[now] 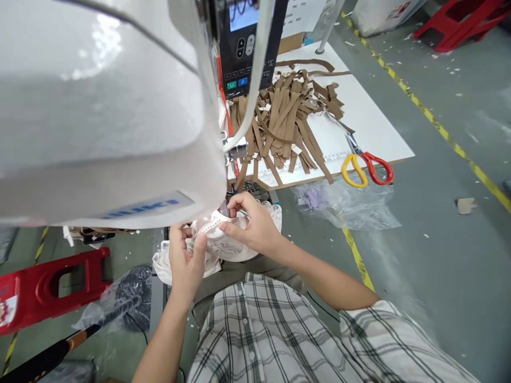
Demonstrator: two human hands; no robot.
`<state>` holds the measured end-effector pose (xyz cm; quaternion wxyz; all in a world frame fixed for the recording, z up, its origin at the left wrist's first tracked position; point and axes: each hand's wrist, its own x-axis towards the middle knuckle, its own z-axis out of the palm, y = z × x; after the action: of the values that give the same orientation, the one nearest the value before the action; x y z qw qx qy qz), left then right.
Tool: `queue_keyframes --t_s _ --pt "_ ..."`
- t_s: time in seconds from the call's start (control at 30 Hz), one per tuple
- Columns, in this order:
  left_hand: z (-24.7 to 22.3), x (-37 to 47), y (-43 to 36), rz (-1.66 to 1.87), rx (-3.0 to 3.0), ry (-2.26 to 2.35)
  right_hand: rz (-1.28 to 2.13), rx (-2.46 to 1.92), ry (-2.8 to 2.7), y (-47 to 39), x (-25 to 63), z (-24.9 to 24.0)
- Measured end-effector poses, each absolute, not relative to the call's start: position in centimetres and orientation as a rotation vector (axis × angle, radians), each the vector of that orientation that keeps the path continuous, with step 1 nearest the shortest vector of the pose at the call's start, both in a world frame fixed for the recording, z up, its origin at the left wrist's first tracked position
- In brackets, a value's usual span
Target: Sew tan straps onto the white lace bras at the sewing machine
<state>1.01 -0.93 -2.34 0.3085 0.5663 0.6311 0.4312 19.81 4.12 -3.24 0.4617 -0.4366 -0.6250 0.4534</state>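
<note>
A white lace bra (pixel 223 246) lies under the head of a white sewing machine (pixel 120 133), its dotted edge band towards the needle area. My left hand (pixel 187 260) pinches the left side of the fabric, thumb on top. On the right, my right hand (pixel 253 223) grips the same piece near the machine foot, thumb and fingers closed on its edge. The machine head partly hides the stitching spot. More white fabric hangs below and beside my hands.
Brown fabric strips (pixel 283 117) are heaped on the white side table (pixel 371 127). Scissors (pixel 367 167) with yellow and red handles lie at its front edge. A control panel (pixel 245 58) stands behind the machine. Red stools (pixel 51 287) and clear plastic bags (pixel 347 205) are around.
</note>
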Motion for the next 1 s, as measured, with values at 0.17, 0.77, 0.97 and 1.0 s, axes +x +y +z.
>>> queue_keyframes --t_s 0.17,0.77,0.97,1.0 --pt "-2.4 0.9 -0.9 1.196 1.448 1.607 1.115 -1.142 -1.515 3.7 19.1 -2.6" --pt "-0.8 2.9 -4.2 0.867 1.362 1.361 1.612 -1.156 -1.431 1.1 25.5 -2.1" --pt "-1.9 4.8 -2.6 0.791 0.766 0.977 1.316 -1.063 -1.955 -0.2 25.8 -1.6" --pt "-1.9 5.2 -2.5 0.814 0.678 0.927 1.151 -1.086 -2.077 -0.5 25.7 -1.8"
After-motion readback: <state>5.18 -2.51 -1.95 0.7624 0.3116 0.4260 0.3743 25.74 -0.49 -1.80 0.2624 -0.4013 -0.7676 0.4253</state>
